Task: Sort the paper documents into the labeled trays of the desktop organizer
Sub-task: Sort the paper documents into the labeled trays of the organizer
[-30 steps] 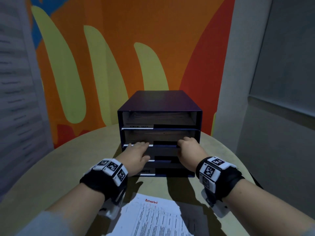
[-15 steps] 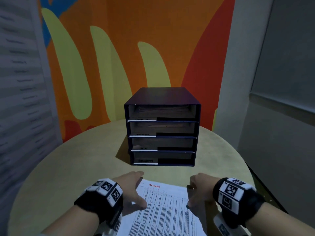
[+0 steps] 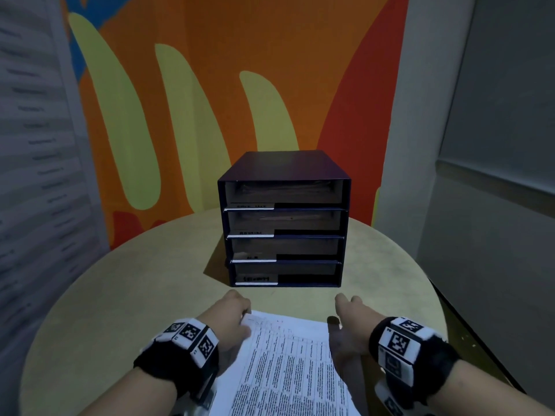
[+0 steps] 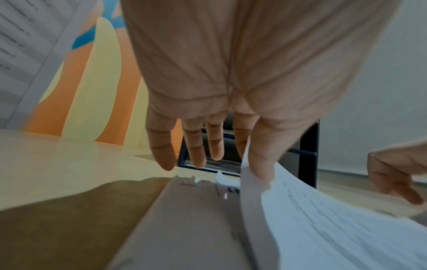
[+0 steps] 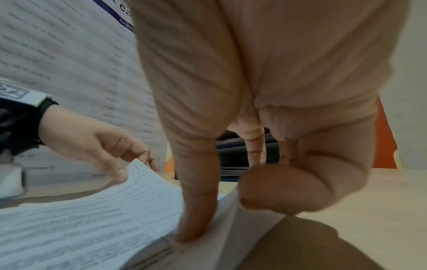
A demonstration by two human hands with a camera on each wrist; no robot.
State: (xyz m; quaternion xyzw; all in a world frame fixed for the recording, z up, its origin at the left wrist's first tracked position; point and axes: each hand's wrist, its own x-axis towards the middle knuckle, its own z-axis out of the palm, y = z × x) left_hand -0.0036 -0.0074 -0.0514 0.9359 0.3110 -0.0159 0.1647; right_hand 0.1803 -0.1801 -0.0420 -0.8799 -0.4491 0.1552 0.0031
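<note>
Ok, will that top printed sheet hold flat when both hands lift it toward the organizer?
Probably not. The top sheet already curls upward where the left hand pinches its corner, so it looks floppy and light. The right hand is at the opposite edge; two-sided support should limit sagging. It may still buckle against the organizer tray lip.

a dark desktop organizer (image 3: 283, 220) with four stacked trays stands toward the far edge of a round table (image 3: 120, 295), each tray bearing a white label strip at its left front. at the near edge lies a printed document (image 3: 288, 364). the left hand (image 3: 231, 322) touches its left far corner; the right hand (image 3: 345, 331) rests at its right edge, fingers pointing toward the organizer.
</note>
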